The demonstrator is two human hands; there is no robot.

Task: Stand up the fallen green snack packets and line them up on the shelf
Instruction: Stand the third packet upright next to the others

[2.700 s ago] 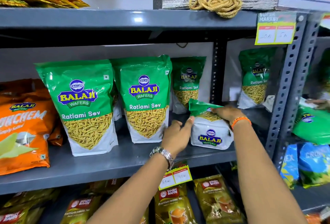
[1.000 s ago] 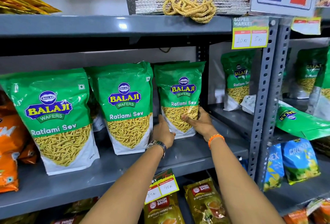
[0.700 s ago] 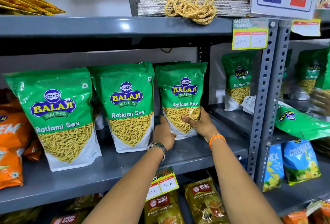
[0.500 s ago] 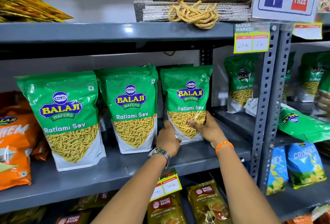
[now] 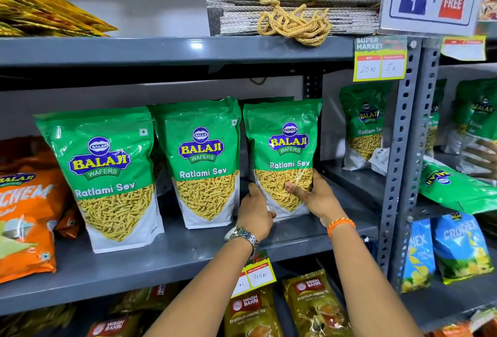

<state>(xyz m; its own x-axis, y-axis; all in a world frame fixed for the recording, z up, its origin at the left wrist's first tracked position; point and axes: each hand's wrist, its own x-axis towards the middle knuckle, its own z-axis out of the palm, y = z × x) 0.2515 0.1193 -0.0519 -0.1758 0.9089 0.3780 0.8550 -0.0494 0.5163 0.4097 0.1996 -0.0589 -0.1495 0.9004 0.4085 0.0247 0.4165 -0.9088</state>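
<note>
Three green packets (image 5: 285, 159) stood in a row on the shelf (image 5: 172, 261). The left hand (image 5: 255, 213) and right hand (image 5: 316, 196) clasped the third's base, at three o'clock of the row. Farther toward three o'clock, another packet (image 5: 454, 188) lay fallen, likely still to do.

My arms are bare: a steel watch (image 5: 243, 237) on my left wrist, an orange band (image 5: 341, 225) on my right.

We stretched both arms toward twelve o'clock; our left hand (image 5: 255, 211) and right hand (image 5: 316, 196) cupped inward, fingers curled, palms facing.
</note>
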